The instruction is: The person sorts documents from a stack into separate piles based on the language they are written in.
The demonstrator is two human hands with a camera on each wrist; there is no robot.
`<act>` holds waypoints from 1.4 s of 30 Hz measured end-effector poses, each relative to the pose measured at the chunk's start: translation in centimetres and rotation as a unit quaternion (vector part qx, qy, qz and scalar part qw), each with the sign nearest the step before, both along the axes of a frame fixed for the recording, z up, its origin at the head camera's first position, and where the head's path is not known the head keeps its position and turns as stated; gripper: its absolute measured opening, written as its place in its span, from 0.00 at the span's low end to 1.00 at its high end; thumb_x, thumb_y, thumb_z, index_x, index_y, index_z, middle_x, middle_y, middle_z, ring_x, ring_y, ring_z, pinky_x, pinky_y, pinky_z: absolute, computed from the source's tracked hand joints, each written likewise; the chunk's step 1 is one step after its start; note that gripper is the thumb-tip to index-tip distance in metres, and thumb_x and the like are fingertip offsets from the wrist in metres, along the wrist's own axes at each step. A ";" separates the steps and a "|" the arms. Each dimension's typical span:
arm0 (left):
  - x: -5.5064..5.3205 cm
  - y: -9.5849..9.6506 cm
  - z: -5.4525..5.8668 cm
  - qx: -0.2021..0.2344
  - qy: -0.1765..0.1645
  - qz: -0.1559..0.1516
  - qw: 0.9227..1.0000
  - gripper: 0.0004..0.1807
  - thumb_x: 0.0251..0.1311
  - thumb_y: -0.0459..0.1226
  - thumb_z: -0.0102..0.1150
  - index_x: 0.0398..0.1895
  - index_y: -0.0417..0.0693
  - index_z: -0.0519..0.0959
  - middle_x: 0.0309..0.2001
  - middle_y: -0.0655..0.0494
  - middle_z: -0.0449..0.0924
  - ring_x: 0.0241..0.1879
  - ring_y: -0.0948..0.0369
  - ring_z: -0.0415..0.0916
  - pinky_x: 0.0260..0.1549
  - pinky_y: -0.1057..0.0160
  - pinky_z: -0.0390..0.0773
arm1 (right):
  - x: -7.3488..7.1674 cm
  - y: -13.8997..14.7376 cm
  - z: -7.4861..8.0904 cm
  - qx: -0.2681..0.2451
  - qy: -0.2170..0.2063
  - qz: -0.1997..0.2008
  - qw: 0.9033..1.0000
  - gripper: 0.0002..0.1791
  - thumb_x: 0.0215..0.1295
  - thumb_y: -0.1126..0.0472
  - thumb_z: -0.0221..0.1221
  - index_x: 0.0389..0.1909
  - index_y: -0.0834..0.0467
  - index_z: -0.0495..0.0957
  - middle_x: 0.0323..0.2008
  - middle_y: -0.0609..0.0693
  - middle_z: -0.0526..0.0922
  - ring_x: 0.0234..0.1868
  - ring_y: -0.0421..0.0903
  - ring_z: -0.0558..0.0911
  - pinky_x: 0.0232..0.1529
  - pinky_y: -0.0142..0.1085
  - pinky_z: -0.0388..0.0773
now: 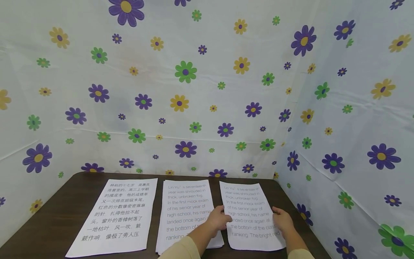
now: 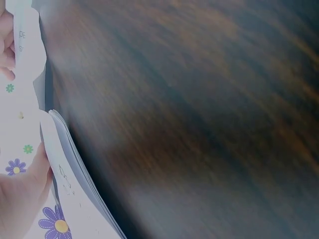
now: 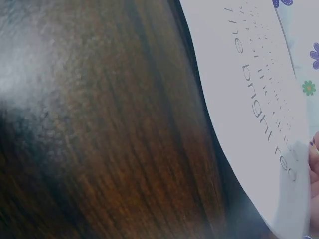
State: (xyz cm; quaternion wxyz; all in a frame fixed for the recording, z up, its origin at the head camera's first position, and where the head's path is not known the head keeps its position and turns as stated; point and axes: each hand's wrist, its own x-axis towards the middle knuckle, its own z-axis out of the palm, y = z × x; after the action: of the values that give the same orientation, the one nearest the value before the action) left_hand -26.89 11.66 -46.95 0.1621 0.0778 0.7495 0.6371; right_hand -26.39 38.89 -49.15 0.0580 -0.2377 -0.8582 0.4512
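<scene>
A white printed English sheet (image 1: 247,216) lies between my two hands at the right of the table, its lower part slightly bowed. My left hand (image 1: 218,220) pinches its left edge, the thumb over the paper. On its right edge my right hand (image 1: 284,221) grips the paper, most fingers hidden. The right wrist view shows the curved sheet (image 3: 249,109) with the right hand (image 3: 314,184) at the frame's edge. Under the left forearm lies a stack of English pages (image 1: 184,212); in the left wrist view the stack (image 2: 75,184) shows several layers beside the left hand (image 2: 22,196).
A page of Chinese text (image 1: 119,216) lies at the left of the dark wooden table (image 1: 42,219). A white cloth with purple, green and yellow flowers (image 1: 155,72) hangs behind the table and along the right side.
</scene>
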 end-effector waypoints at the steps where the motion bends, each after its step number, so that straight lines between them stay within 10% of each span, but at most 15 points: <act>1: 0.0 0.0 0.0 -0.005 0.003 -0.002 1.000 0.37 0.54 0.30 0.60 0.67 0.27 0.61 0.51 0.36 0.79 0.47 0.46 0.81 0.44 0.50 0.85 | 0.0 -0.1 0.1 -0.001 -0.002 0.001 1.000 0.27 0.70 0.67 0.41 0.69 0.71 0.60 0.65 0.76 0.62 0.64 0.72 0.64 0.69 0.64 0.58; 18: -0.8 -1.5 1.0 -0.021 0.056 -0.004 0.998 0.48 0.51 0.32 0.65 0.75 0.38 0.53 0.66 0.28 0.66 0.61 0.36 0.72 0.57 0.38 0.75 | -1.0 -2.3 1.5 -0.010 0.009 0.017 1.000 0.32 0.72 0.58 0.45 0.72 0.70 0.54 0.67 0.75 0.59 0.68 0.72 0.60 0.70 0.64 0.56; 42: -3.9 -9.7 2.3 -0.036 0.081 0.058 0.994 0.50 0.50 0.34 0.67 0.76 0.40 0.51 0.69 0.31 0.63 0.65 0.36 0.67 0.59 0.43 0.75 | -2.3 -8.3 4.0 -0.041 0.022 0.085 0.995 0.38 0.71 0.50 0.51 0.75 0.62 0.51 0.69 0.72 0.60 0.66 0.69 0.67 0.63 0.57 0.72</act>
State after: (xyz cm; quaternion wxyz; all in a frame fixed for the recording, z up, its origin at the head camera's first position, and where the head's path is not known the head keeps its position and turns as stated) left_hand -30.76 1.95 -44.61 0.0663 0.0796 0.7857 0.6099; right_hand -28.71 30.56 -45.19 0.0283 -0.1559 -0.8546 0.4945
